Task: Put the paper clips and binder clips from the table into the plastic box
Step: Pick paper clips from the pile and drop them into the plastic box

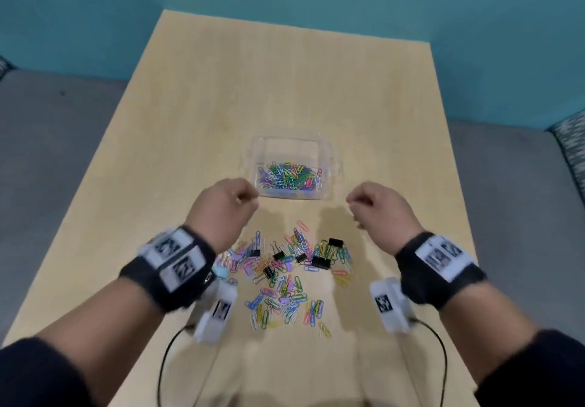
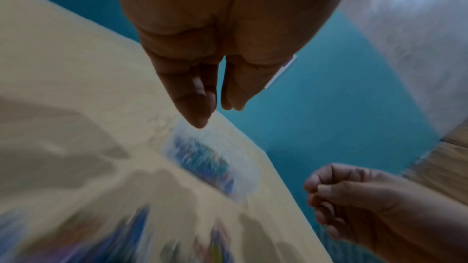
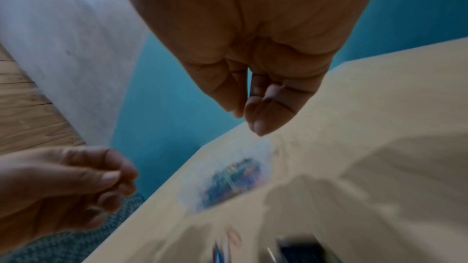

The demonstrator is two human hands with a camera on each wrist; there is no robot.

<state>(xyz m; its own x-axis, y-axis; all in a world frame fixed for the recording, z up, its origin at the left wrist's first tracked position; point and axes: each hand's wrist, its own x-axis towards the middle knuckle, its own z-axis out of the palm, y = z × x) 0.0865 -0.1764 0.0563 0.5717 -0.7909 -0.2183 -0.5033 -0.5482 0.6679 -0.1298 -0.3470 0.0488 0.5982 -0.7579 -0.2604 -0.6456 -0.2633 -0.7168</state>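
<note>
Hovering above the surface [image 1: 253,74] with the left grip [image 1: 226,204] and the right grip [image 1: 376,207], one on either side of the near edge of the plastic box [image 1: 291,144]. Curled loosely in both, with thumb tip [image 2: 200,115] brought close against the fingertips [image 2: 235,97], as for a pinch. Touching neither the box nor the surface. No clip to be made out in either grip from any view. Too blurred at the wrists to rule out a thin wire one, so cannot tell whether held or empty.

Partly filled already with a heap of coloured paper clips in the box [image 1: 288,177], bunched toward its near side. Scattered nearer the body, between the forearms, a broad litter of loose paper clips [image 1: 285,292], with several black binder clips [image 1: 319,262] among its far part.

Judged to be mid-way through the gathering, between one load and another. No binder clip seen in the box, and much of the litter yet to move.

Next, probably: either letting go over the box, if anything is held, or dropping back to the pile. Calls for a fine pinch on flat wire lying flush, or a scoop of several at once. Easier with the binder clips, standing proud and bulky.
</note>
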